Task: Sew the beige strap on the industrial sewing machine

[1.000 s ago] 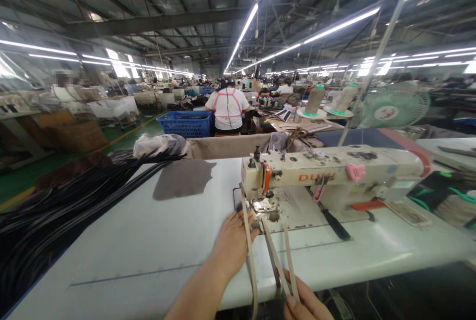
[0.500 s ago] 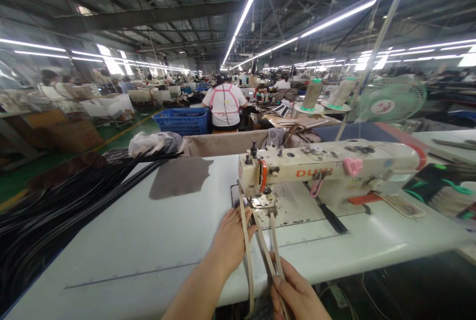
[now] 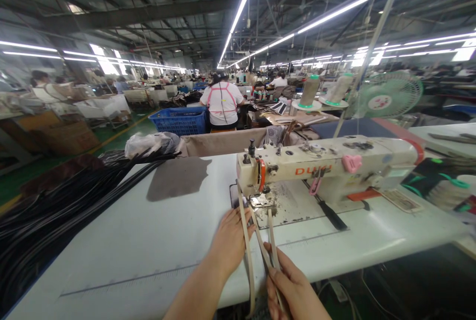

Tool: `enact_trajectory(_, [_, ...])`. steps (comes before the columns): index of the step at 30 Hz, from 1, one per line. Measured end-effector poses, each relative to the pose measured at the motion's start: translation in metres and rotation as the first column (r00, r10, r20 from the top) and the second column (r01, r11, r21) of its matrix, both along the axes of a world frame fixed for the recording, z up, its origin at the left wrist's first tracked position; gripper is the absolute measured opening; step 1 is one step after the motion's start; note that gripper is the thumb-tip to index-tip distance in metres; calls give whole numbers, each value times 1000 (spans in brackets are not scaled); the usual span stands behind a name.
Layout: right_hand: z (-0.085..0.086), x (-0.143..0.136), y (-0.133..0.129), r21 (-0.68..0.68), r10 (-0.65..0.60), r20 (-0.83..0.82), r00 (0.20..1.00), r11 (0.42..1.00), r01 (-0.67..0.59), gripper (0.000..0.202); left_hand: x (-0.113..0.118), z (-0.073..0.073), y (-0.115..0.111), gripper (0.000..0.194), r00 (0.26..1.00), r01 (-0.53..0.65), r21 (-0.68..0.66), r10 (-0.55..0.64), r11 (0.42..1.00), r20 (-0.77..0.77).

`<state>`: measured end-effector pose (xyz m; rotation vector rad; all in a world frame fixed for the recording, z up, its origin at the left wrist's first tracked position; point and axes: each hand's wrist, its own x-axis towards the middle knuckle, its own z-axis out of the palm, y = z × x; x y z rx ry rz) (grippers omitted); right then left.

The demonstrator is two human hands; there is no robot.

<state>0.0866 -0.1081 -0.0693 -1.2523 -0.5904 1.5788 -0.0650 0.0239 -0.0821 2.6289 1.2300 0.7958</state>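
View's tipped down and swung right a touch over the last second, so the pale table (image 3: 130,240) and the sewing machine (image 3: 290,159) both sit a bit higher and further left. Right hand (image 3: 290,283) has also come up and in toward the left hand (image 3: 230,236), which I'd read as bringing the work closer to the needle plate (image 3: 262,202). Left hand's palm-down just beside that plate, fingers stretched and close together; can't tell if it's pinching anything. Right one angles in from the lower right near the table's front edge, thumb and fingers curled closed on a pair of tan strips (image 3: 272,238). One runs up toward the left hand, the other ends loose just in front of the plate. Third tan strip (image 3: 249,260) hangs from the machine's left end, crossing the left hand's fingers.
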Motion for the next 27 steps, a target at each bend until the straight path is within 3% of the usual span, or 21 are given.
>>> enact_trajectory(7, [-1, -3, 6, 20, -42, -54, 998, 999, 43, 84, 0, -4, 0, 39, 1000, -8, 4, 9, 1000, -24])
enact_trajectory(11, [-3, -3, 10, 78, -69, -64, 996, 994, 74, 72, 0, -7, 0, 39, 1000, -9, 22, 9, 1000, -18])
enact_trajectory(16, [-12, 3, 7, 123, 1, -89, 996, 992, 10, 66, 1, -5, 1, 38, 1000, -6, 22, 6, 1000, -5])
enact_trajectory(27, [-21, 18, -14, 44, 82, -95, 992, 996, -78, 63, 0, -6, 2, 40, 999, 1, -6, -2, 1000, -40])
